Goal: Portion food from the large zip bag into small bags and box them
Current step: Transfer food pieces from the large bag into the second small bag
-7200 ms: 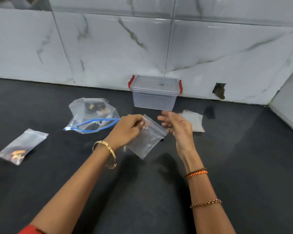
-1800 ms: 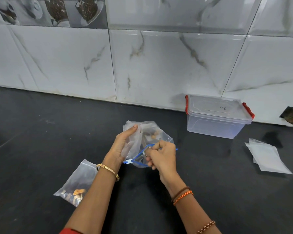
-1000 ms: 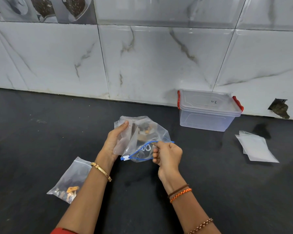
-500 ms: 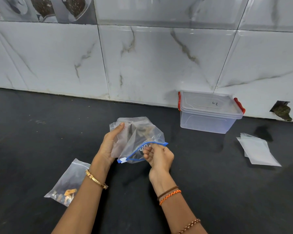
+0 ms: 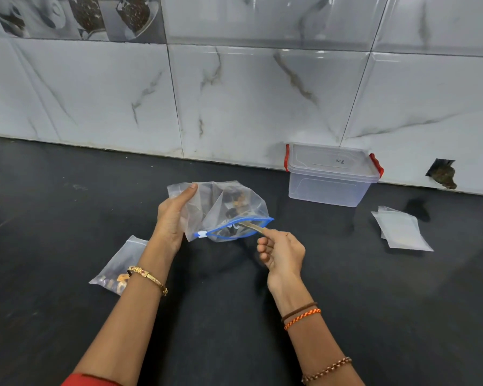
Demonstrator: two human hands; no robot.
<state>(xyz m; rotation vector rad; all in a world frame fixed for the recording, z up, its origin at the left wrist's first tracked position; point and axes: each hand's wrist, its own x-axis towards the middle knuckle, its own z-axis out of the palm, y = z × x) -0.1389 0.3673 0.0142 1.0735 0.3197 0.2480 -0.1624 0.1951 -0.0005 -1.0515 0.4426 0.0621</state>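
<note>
Two hands at frame centre: left hand (image 5: 171,218) grips the large zip bag (image 5: 229,215); right hand (image 5: 282,253) pinches a thin food strip (image 5: 252,226) at its open blue-zip mouth.

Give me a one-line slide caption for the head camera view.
Left hand holds the large zip bag while right hand draws a thin strip from its open mouth.
</note>
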